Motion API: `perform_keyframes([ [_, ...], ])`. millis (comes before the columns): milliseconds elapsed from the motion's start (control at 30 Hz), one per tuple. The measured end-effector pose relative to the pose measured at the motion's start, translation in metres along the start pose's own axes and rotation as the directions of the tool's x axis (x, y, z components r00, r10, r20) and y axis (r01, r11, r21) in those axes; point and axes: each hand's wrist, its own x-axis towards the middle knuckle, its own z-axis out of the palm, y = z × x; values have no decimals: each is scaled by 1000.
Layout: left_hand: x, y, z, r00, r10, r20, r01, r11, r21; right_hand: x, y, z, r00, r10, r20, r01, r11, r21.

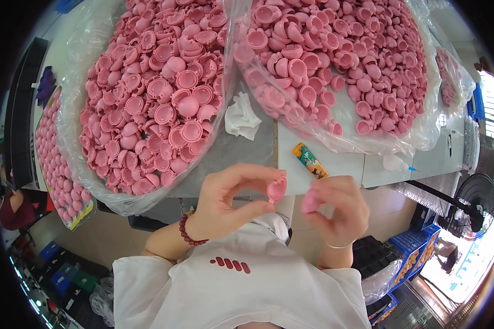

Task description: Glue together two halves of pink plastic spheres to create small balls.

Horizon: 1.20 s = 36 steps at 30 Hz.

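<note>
The left hand pinched a smooth pink plastic half-shell between thumb and fingertips, its hollow cup turned sideways. The right hand closed around a second rounded pink shell, just beside the first, above the lap. Beyond, glossy pink shells lay heaped in crinkled clear plastic bags on the table.

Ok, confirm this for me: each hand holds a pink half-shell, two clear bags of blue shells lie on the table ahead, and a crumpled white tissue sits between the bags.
One detail is wrong: the shells in the two clear bags are pink, not blue, as the head view shows. The rest stands: the left hand and the right hand each hold a pink half-shell, and the crumpled white tissue sits between the bags.
</note>
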Motion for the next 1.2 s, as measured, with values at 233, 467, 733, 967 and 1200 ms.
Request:
perform_keyframes([
  [233,-1,0,1,999,41,33,-46,988,150,5,9,17,969,-236,76,239,970,-36],
  [467,-1,2,2,999,31,41,-36,989,143,-1,9,16,976,-202,79,203,979,-17],
  [733,2,-1,3,994,104,32,-104,995,1,-8,9,26,951,-307,39,308,951,-35],
  [967,1,-4,-7,1000,14,-21,-14,1000,-23,-13,-1,14,972,-205,-119,228,945,236],
  [1200,-6,10,-17,994,-41,-99,15,968,-252,29,-59,-34,861,-341,-377,492,371,788],
])
